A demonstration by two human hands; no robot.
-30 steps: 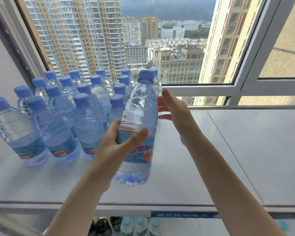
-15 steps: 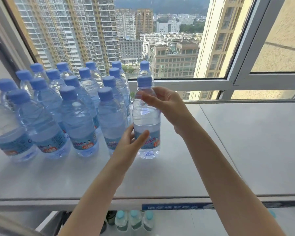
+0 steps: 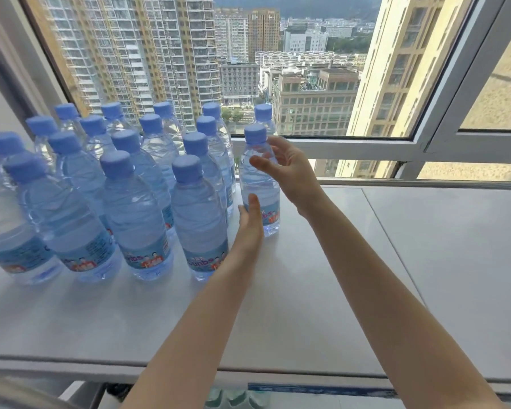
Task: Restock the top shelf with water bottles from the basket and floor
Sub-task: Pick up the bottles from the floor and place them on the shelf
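Water bottles [image 3: 198, 219] upright on white shelf [image 3: 307, 290], window [image 3: 278, 69] behind.

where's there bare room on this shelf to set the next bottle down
Widest free patch: the bare shelf right of the rightmost bottles, back to the window frame. A second strip runs along the front edge, before the front row. The left half is packed by the bottle block.
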